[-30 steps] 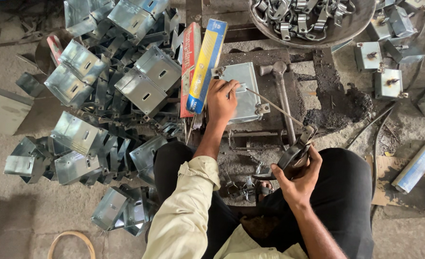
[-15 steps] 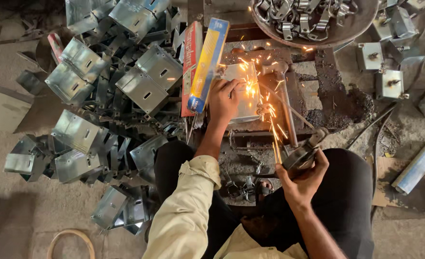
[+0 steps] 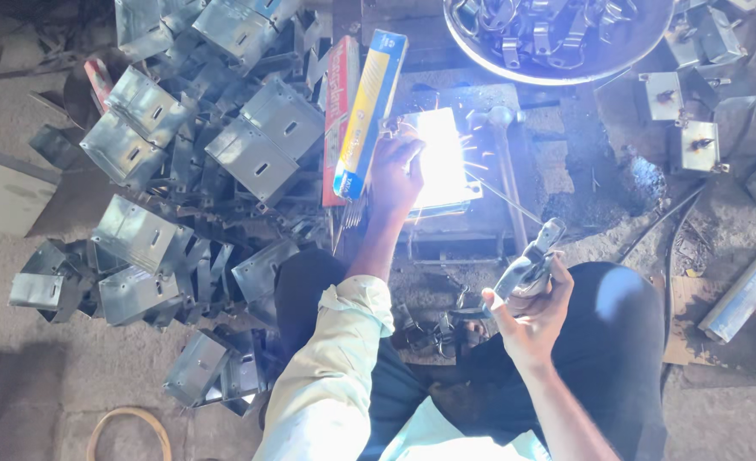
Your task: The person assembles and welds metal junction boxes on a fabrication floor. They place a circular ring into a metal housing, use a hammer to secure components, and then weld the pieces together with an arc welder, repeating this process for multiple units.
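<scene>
My left hand presses on a small metal box lying on the work surface; the box is washed out by a bright white welding arc. My right hand grips a welding electrode holder, whose thin rod runs up and left to the glowing spot on the box. A hammer lies just right of the box. Sparks fly around the arc.
A heap of folded sheet-metal boxes fills the left. Two long cardboard packets stand beside my left hand. A round pan of metal clips sits at the top. Finished boxes lie at right, with a cable and a tube.
The arc has grown from nothing, through orange sparks, to a bright white glare. My right hand has tilted the holder so the rod meets the box. My left hand stays on the box.
</scene>
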